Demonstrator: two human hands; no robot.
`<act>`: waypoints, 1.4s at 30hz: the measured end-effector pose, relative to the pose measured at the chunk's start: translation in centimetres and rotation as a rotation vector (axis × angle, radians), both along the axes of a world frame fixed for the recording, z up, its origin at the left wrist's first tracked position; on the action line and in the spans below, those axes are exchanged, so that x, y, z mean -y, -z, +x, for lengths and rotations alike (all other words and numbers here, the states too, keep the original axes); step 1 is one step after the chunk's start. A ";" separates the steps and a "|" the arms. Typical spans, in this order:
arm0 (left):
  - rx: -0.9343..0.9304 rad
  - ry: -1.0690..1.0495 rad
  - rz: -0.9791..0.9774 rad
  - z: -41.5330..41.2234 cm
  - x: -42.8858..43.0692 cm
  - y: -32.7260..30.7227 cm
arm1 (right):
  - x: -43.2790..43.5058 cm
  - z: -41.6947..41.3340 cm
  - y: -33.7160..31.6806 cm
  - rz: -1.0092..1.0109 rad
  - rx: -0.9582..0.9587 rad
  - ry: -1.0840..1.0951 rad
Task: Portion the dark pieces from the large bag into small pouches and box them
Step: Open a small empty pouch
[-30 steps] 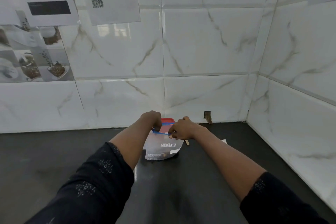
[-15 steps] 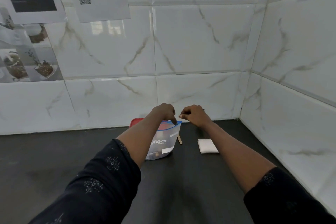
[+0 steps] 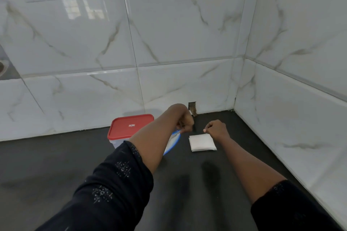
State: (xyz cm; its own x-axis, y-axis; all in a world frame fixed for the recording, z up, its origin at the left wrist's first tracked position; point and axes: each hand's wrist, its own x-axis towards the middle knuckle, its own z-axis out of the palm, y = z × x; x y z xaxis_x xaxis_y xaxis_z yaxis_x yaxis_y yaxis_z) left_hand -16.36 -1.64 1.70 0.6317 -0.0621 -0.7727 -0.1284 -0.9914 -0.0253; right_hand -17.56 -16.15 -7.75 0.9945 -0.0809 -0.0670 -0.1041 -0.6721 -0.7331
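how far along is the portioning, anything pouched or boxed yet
Barely started. Done: nothing visibly pouched; the white pouch stack lies flat and the red-lidded box is closed. In hand: the left hand grips the large bag at its top; the right hand is pinched above the stack. Left: filling, boxing.

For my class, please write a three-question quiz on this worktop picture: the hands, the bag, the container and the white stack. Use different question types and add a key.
1. True or false: the red lid is on the container.
2. Which hand grips the top of the large bag? A) left hand B) right hand C) neither
3. Fill in: the white stack lies on the dark ____, on the right of the bag.

Key: 1 true; 2 A; 3 worktop.
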 end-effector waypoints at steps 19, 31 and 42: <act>0.538 -0.408 -0.323 0.5 6.4 14.3 | 1.2 2.0 7.8 -0.041 -0.282 0.243; 0.632 -0.380 -0.418 0.1 4.7 15.7 | 2.2 2.6 6.4 -0.042 -0.165 0.311; 0.607 -0.725 -1.153 -1.1 5.6 12.1 | 2.4 -0.8 2.5 0.420 0.063 0.044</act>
